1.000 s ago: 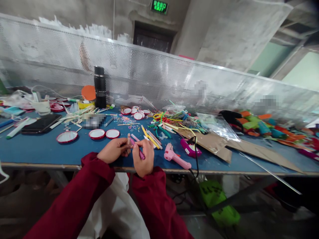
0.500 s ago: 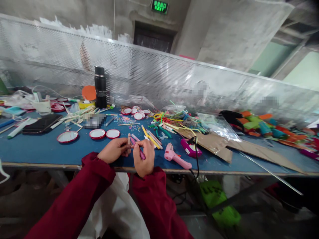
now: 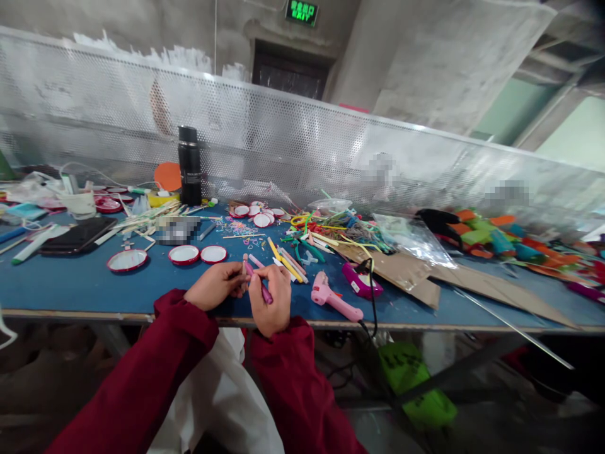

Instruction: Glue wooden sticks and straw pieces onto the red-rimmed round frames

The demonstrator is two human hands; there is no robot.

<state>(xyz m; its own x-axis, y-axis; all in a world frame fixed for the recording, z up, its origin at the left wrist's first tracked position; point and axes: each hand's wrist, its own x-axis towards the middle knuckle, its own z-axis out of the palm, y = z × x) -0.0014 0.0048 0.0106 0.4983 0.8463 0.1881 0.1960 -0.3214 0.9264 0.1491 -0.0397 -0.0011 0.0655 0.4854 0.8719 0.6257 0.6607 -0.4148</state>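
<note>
Your left hand (image 3: 216, 284) pinches a wooden stick (image 3: 244, 272) upright; your right hand (image 3: 271, 296), touching it, grips a magenta pen (image 3: 263, 289). You seem mid-marking: steady the tip next.

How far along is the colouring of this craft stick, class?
Done: cannot tell how much colour is on the stick. In hand: the left hand holds a wooden craft stick upright at the table's near edge; the right hand presses a pink marker against it. Left: more sticks lie loose beside the pink glue gun.
</note>
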